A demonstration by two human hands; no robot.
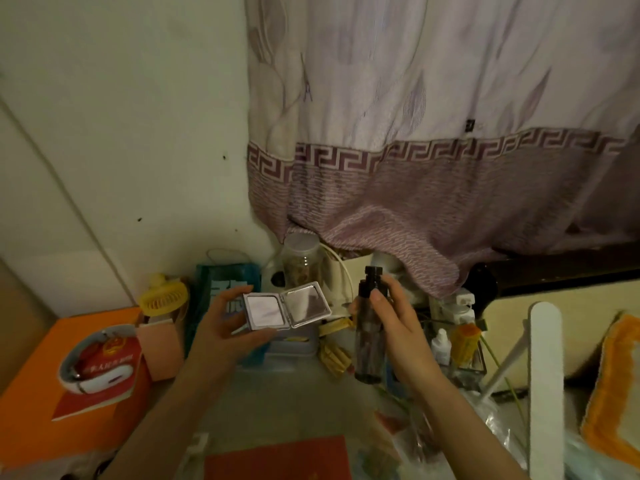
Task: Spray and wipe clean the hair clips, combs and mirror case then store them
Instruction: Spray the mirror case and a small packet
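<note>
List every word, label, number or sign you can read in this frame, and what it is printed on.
None reads fully.
Red booklet under the white device: gold emblem and a line of Chinese characters, too blurred to quote.
Teal bag behind the left hand: large pale characters, partly hidden, unreadable.
Orange bottle beside the spray bottle: label too small.

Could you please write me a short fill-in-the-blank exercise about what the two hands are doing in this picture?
1. The left hand holds a silver square mirror case that is ____ on its hinge.
2. The right hand grips a dark ____ bottle.
3. A yellow handheld ____ stands left of the mirror case.

Missing words: open; spray; fan
</note>
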